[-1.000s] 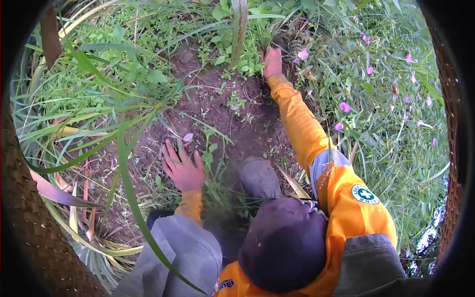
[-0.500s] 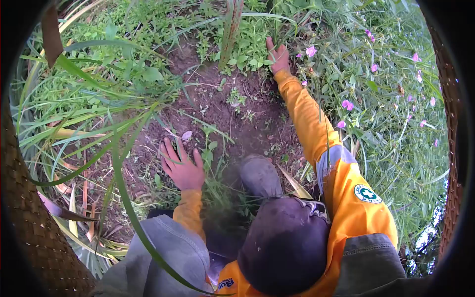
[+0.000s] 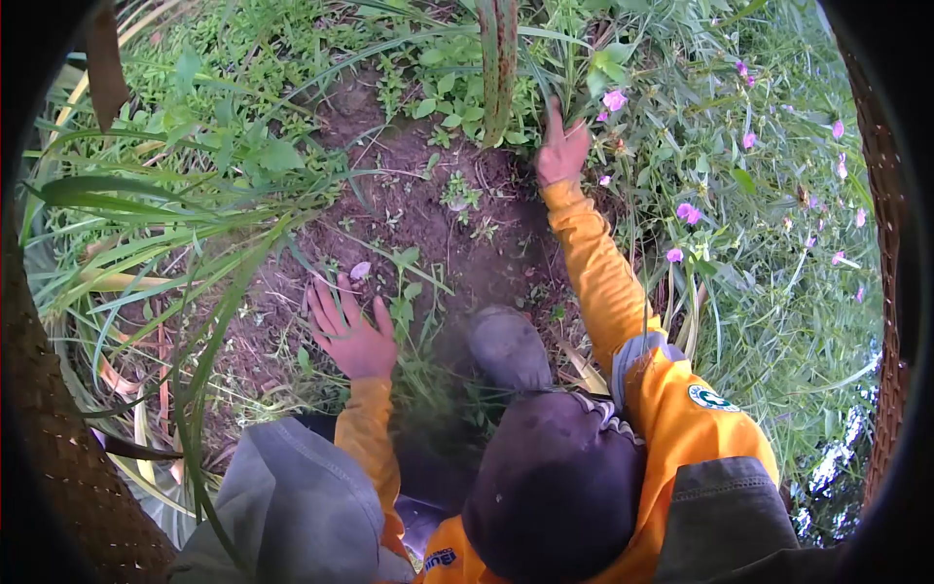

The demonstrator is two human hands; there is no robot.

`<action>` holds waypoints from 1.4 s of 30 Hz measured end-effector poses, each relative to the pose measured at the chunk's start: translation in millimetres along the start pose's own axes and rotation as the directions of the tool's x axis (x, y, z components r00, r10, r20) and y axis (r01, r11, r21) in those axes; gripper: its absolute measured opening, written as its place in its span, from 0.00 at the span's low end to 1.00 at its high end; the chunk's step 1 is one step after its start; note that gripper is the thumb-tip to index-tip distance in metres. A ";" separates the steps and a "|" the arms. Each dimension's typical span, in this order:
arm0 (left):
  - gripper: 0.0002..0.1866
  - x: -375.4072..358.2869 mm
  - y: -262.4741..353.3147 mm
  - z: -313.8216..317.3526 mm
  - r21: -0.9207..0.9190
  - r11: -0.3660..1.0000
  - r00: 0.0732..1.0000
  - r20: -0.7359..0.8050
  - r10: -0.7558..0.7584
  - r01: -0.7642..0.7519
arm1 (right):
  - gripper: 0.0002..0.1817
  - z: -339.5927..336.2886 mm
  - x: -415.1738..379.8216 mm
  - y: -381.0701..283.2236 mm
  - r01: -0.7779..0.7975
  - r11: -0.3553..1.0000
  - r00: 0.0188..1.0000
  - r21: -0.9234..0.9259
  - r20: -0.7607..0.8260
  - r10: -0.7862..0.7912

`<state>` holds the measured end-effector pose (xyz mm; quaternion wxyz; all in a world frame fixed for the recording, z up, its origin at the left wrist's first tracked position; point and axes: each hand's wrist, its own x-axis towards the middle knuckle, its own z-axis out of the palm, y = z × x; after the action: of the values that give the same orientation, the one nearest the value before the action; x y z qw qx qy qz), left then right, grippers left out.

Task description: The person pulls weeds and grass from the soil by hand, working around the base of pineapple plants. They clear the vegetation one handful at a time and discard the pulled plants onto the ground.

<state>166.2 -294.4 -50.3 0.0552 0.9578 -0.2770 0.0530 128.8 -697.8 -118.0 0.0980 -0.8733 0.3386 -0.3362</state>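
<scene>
My left hand lies flat on bare brown soil, fingers spread, holding nothing. A small leafy weed grows just right of it. My right hand is stretched far forward in an orange sleeve, its fingers up among low green weeds at the foot of a thick upright plant stem. Whether it grips any of the weeds cannot be told. My boot toe rests on the soil between the two arms.
Long grass blades arch over the left side. Dense grass with small pink flowers fills the right. A woven hat brim rings the view. My grey trouser knee is at the bottom.
My right hand has shifted a little right and nearer along the base of the stem. My left hand stays flat on the soil. The view has tilted slightly.
</scene>
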 end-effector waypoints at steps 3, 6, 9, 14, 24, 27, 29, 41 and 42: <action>0.34 -1.3 1.6 0.2 0.020 1.000 1.000 -0.007 0.002 -0.002 | 0.22 -19.3 -17.8 3.4 0.107 0.992 0.994 -0.072 0.010 -0.106; 0.34 0.7 0.7 1.1 -0.023 1.000 1.000 -0.019 0.013 -0.013 | 0.27 -2.1 -18.8 11.5 -0.357 0.929 0.934 0.097 0.022 0.357; 0.34 -4.6 -3.6 1.4 -0.027 1.000 1.000 -0.029 0.012 -0.013 | 0.37 14.5 7.4 39.9 -0.429 0.877 0.848 -0.216 0.240 0.473; 0.35 -3.2 -1.8 0.2 0.009 1.000 1.000 -0.023 0.009 -0.009 | 0.50 45.0 65.7 53.0 -0.585 0.709 0.774 -0.394 -0.011 0.633; 0.35 -4.1 -2.9 5.0 -0.003 1.000 1.000 -0.026 -0.006 0.005 | 0.57 64.3 101.6 84.8 -0.286 0.898 0.950 -0.334 0.026 0.312; 0.36 -2.6 -1.5 2.8 -0.005 1.000 1.000 0.007 -0.024 0.024 | 0.38 68.3 87.7 101.1 0.103 0.937 0.981 -0.333 -0.124 -0.152; 0.36 -2.8 -1.3 2.8 -0.017 1.000 1.000 -0.010 -0.010 0.010 | 0.34 62.3 89.5 103.6 0.083 0.987 0.985 -0.138 -0.138 -0.102; 0.34 -1.7 -0.1 -4.0 -0.004 1.000 1.000 0.008 -0.006 0.006 | 0.24 71.9 116.6 78.9 -0.061 0.918 0.956 0.392 -0.240 0.166; 0.34 -1.7 -0.9 -2.6 -0.011 1.000 1.000 0.003 0.000 0.000 | 0.22 68.0 118.0 75.9 -0.174 0.925 0.948 0.337 -0.198 0.251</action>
<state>165.0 -292.4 -48.0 0.0602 0.9576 -0.2773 0.0500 197.7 -836.3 -138.2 0.2312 -0.7577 0.3829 -0.4752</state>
